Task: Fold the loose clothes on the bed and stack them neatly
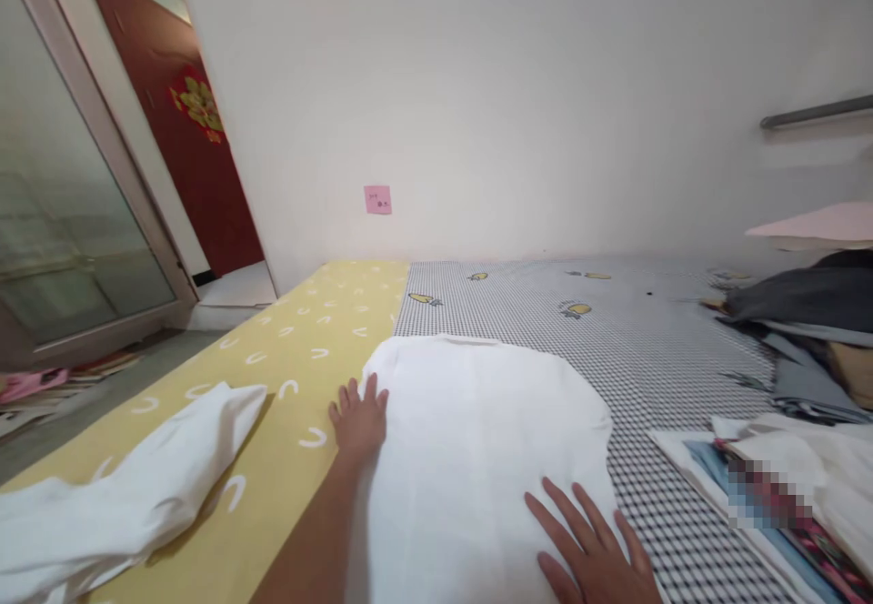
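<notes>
A white garment [470, 440], probably a shirt, lies spread flat on the bed, across the seam between a yellow cover and a checked one. My left hand [360, 417] rests on its left edge near the top, fingers spread. Lower down, my right hand [595, 545] lies over the garment's right side with its fingers apart, and the bottom of the frame cuts it off. To the left, a white cloth piece [156, 486] shaped like a sleeve lies on the yellow cover. Whether it joins the garment is hidden below the frame.
Folded clothes [805, 486] lie at the lower right, and a stack of dark clothes [811, 313] stands behind them. The yellow cover [320, 313] and checked cover [518, 299] meet the white wall, which bears a pink note [377, 199]. A glass door [68, 186] stands left.
</notes>
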Action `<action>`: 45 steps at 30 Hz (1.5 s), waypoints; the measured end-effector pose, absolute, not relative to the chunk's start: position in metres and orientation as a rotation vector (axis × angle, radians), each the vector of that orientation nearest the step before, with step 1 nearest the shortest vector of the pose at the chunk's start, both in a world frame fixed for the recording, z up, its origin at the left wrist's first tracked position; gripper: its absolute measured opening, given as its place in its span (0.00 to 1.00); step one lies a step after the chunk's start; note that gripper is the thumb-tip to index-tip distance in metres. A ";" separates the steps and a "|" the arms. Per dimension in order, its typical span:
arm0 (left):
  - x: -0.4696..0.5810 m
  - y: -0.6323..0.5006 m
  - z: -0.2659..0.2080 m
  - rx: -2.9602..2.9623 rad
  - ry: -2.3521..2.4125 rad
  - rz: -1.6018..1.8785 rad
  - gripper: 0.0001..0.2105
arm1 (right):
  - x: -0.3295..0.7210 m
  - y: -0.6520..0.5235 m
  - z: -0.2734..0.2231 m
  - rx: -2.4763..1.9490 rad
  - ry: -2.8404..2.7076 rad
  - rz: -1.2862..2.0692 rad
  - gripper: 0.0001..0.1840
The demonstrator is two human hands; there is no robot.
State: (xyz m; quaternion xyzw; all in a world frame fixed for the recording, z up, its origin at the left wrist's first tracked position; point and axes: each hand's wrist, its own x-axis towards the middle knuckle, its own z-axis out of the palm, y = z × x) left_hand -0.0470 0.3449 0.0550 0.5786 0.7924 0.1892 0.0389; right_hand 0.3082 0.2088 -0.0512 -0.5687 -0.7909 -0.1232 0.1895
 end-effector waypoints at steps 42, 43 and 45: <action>0.014 0.106 0.118 1.851 2.319 0.369 0.14 | 0.270 0.195 -0.011 -1.755 -2.096 -0.159 0.28; 0.028 0.105 0.119 1.941 2.245 0.182 0.15 | 0.270 0.195 -0.011 -1.748 -2.091 -0.150 0.28; 0.050 0.102 0.114 2.010 2.099 -0.123 0.14 | 0.271 0.196 -0.013 -1.734 -2.079 -0.148 0.29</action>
